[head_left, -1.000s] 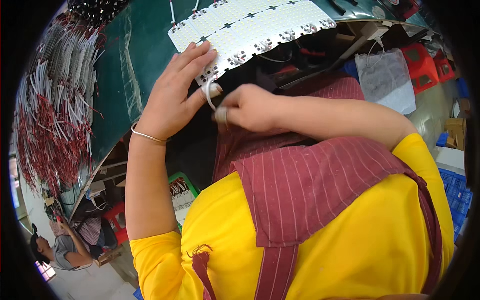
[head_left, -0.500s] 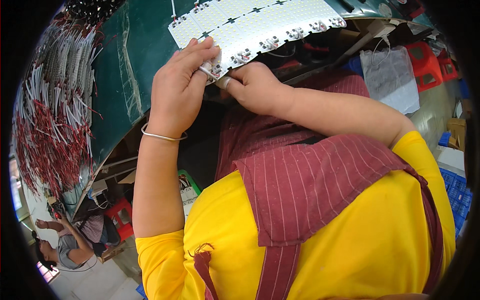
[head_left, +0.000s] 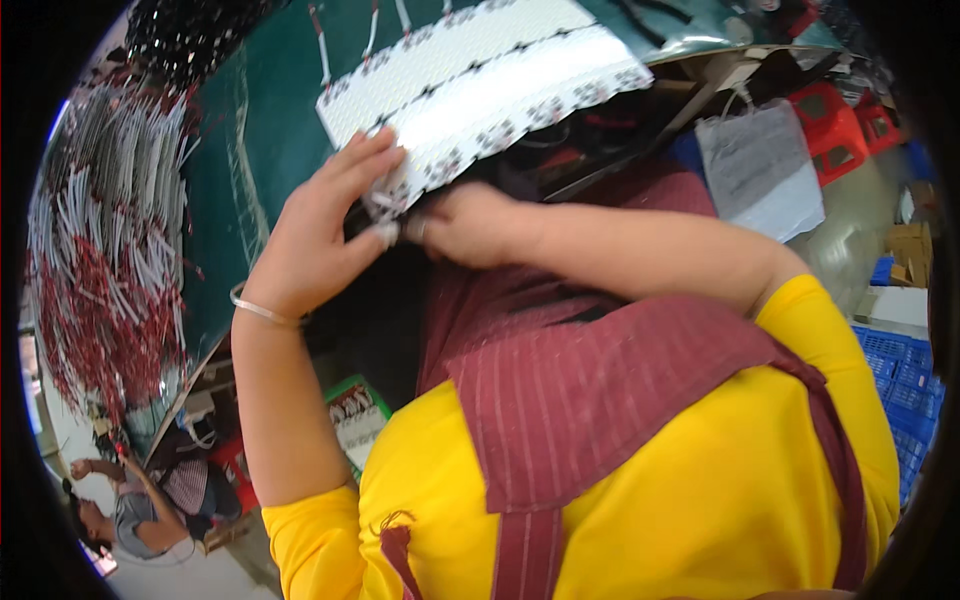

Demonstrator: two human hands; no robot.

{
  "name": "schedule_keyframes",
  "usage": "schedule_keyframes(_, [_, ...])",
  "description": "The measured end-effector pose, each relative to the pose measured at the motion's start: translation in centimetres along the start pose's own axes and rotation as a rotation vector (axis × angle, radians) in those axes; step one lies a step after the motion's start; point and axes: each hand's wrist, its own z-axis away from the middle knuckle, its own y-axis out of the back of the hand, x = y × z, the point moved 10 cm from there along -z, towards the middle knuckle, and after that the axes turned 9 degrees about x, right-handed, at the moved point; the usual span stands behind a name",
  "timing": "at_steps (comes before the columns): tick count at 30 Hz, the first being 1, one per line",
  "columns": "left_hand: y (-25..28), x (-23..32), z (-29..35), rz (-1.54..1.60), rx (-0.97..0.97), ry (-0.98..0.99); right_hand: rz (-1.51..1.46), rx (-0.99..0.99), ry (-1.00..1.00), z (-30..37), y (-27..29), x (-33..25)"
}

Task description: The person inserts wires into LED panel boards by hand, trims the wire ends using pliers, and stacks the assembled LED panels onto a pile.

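Note:
A white LED circuit-board panel (head_left: 470,105) lies tilted on the green table, its near edge jutting past the table's edge. White wires with red at their ends (head_left: 322,52) stick out from its far side, and small connectors line the near edge. My left hand (head_left: 315,225) rests its stretched fingers on the panel's near-left corner, with the thumb apart below it. Close beside that corner, my right hand (head_left: 475,225) is closed, fingertips partly hidden and blurred. Whatever it pinches is not visible. White coverings or rings show at both thumbs.
Bundles of white and red wires (head_left: 110,240) hang over the table's left side. A green-rimmed tray (head_left: 357,425) sits below my left forearm. Red stools (head_left: 828,130), a grey-white bag (head_left: 760,165) and blue crates (head_left: 895,390) stand at right. Another person (head_left: 150,510) works at lower left.
Both hands and the panel's near corner appear lower and further left in the view, which has also shifted. My left thumb has spread away from the fingers and off the corner.

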Motion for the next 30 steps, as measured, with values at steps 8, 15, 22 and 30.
schedule_keyframes(8, [-0.3,0.1,0.5,-0.050,0.052,0.101,0.363,0.014,0.307,6.0,2.6,-0.6])
schedule_keyframes(15, [0.0,0.2,0.8,-0.051,0.094,0.124,0.731,0.690,0.789,8.5,19.9,-11.3])
schedule_keyframes(22, [-0.1,0.4,0.7,-0.129,0.072,0.095,1.266,0.951,0.023,1.9,34.5,-2.9])
schedule_keyframes(30, [-0.1,0.6,1.1,-0.104,0.061,0.108,1.116,0.907,-0.061,2.3,33.9,-1.8])
